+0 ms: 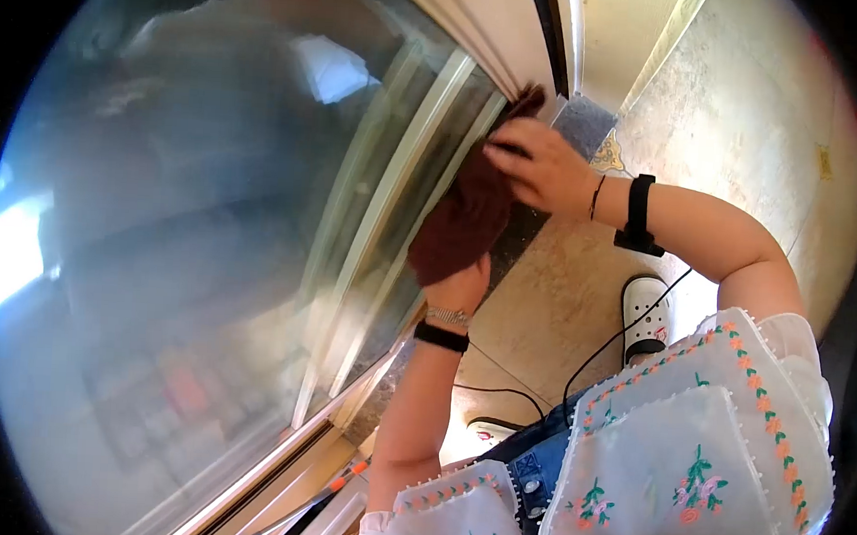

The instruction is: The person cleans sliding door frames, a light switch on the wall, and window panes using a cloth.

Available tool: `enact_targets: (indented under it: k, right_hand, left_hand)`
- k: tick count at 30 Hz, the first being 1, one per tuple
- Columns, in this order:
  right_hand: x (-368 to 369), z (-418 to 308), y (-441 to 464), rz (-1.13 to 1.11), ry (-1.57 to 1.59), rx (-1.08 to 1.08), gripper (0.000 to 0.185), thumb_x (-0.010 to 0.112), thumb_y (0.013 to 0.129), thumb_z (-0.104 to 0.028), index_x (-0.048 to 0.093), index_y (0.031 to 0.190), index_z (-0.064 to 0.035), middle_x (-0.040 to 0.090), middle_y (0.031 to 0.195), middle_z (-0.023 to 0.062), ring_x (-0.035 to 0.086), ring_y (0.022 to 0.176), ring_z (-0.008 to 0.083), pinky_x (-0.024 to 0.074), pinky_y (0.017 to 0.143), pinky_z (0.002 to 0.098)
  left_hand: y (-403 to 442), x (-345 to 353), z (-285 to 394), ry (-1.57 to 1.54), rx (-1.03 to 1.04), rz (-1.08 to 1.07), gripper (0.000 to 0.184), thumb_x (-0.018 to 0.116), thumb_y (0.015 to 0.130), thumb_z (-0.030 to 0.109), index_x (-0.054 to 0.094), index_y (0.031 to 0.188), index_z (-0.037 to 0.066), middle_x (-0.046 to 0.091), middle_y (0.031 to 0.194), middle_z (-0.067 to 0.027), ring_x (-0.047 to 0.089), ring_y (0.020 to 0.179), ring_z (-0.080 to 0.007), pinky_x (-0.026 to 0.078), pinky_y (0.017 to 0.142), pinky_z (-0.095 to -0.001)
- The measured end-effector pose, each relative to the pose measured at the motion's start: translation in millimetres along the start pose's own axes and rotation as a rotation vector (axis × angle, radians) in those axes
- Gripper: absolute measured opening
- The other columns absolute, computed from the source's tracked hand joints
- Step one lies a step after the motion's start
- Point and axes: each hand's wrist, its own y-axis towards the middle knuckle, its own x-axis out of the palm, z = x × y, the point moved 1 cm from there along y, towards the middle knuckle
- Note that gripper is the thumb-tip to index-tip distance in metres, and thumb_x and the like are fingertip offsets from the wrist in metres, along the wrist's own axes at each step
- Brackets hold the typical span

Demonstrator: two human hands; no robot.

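Observation:
A dark brown cloth [462, 216] hangs bunched beside the window frame, close to the glass. My left hand [458, 287] is at its lower end, with the cloth covering the fingers and only the back of the hand and wrist showing. Higher up, my right hand [542, 167] grips the cloth's upper part with bent fingers, slightly blurred. A tip of the cloth sticks out above the right hand, against the frame's edge.
A large glass pane [188, 226] with reflections fills the left side. Below lie a dark sill [583, 125] and a tiled floor [533, 312]. A white clog [647, 313] and a black cable [598, 359] are near my legs. An orange-and-grey pole [325, 490] lies at the lower left.

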Motion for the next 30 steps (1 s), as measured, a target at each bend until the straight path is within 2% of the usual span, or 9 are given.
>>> enact_targets:
  k: [6,9,12,15,19,21,22,24,30]
  right_hand:
    - [13.2,32.5,-25.9,0.117,-0.108,0.210,0.066,0.061,0.063,0.000,0.044,0.126,-0.0060,0.046,0.108,0.0167,0.047,0.103,0.0348,0.0401,0.090,0.0398]
    - [61.9,-7.2,-48.2,0.240,0.532,0.814,0.054,0.055,0.076,-0.005,0.042,0.128,-0.0038,0.046,0.119,0.0214,0.044,0.112,0.0385,0.0390,0.094,0.0396]
    - [82.5,-68.5,-18.7,-0.050,0.628,1.347,0.040,0.048,0.082,-0.015,0.047,0.119,-0.0007,0.056,0.109,0.0229,0.052,0.105,0.0373,0.0415,0.092,0.0380]
    - [127.9,-92.8,-13.0,-0.290,0.640,1.484,0.031,0.051,0.082,-0.021,0.054,0.102,0.0016,0.060,0.098,0.0213,0.058,0.096,0.0322,0.0464,0.079,0.0365]
    - [221.6,-92.5,-40.6,-0.783,0.819,1.023,0.030,0.053,0.079,-0.019,0.056,0.100,0.0022,0.061,0.090,0.0199,0.061,0.087,0.0300,0.0486,0.074,0.0353]
    - [225.3,-121.1,-17.7,-0.909,0.438,0.272,0.031,0.053,0.078,-0.020,0.057,0.096,0.0054,0.061,0.082,0.0175,0.062,0.078,0.0259,0.0496,0.069,0.0340]
    - [214.8,-119.8,-13.3,-0.873,0.468,0.256,0.031,0.053,0.078,-0.020,0.057,0.096,0.0054,0.061,0.082,0.0175,0.062,0.078,0.0259,0.0496,0.069,0.0340]
    - [200.8,-138.3,-7.2,-0.665,1.327,1.390,0.032,0.054,0.077,-0.021,0.059,0.095,0.0051,0.060,0.077,0.0172,0.060,0.071,0.0279,0.0497,0.067,0.0353]
    - [228.6,-128.0,-15.1,-0.789,1.071,0.925,0.041,0.055,0.076,-0.027,0.061,0.099,0.0067,0.061,0.094,0.0211,0.059,0.079,0.0304,0.0462,0.071,0.0383]
  left_hand:
    - [73.6,-4.5,28.7,-0.073,0.084,-0.018,0.035,0.056,0.076,0.011,0.058,0.111,0.014,0.056,0.113,-0.0123,0.052,0.103,-0.0311,0.042,0.089,-0.0402]
    - [75.2,5.0,19.3,-0.157,0.027,-0.007,0.031,0.051,0.079,0.006,0.058,0.109,0.013,0.058,0.110,-0.0098,0.056,0.098,-0.0280,0.045,0.084,-0.0356]
    - [52.8,4.6,6.8,-0.333,0.002,-0.132,0.037,0.057,0.077,0.010,0.056,0.114,0.012,0.056,0.115,-0.0123,0.054,0.103,-0.0296,0.043,0.087,-0.0374]
    - [9.6,3.2,-15.2,-0.351,-0.083,-0.168,0.035,0.058,0.075,0.009,0.058,0.110,0.010,0.058,0.110,-0.0122,0.055,0.100,-0.0301,0.044,0.086,-0.0383]
    - [-62.3,-17.9,-35.2,-0.077,-0.131,-0.203,0.032,0.058,0.073,0.008,0.061,0.105,0.009,0.060,0.107,-0.0126,0.056,0.096,-0.0305,0.045,0.085,-0.0385]
    - [-111.1,-15.7,-63.4,-0.132,-0.091,-0.176,0.030,0.058,0.072,0.009,0.062,0.102,0.008,0.061,0.104,-0.0132,0.057,0.095,-0.0316,0.045,0.084,-0.0397]
    - [-112.0,-11.0,-57.5,-0.089,-0.084,-0.196,0.030,0.058,0.072,0.009,0.062,0.102,0.008,0.061,0.104,-0.0132,0.057,0.095,-0.0316,0.045,0.084,-0.0397]
    - [-127.6,-15.5,-58.6,0.119,-0.080,-0.280,0.030,0.057,0.072,0.009,0.062,0.101,0.007,0.061,0.102,-0.0148,0.057,0.092,-0.0325,0.046,0.083,-0.0404]
    - [-143.5,-10.6,-66.3,0.124,-0.047,-0.293,0.033,0.054,0.073,0.009,0.060,0.106,0.007,0.059,0.106,-0.0158,0.055,0.098,-0.0341,0.043,0.087,-0.0422]
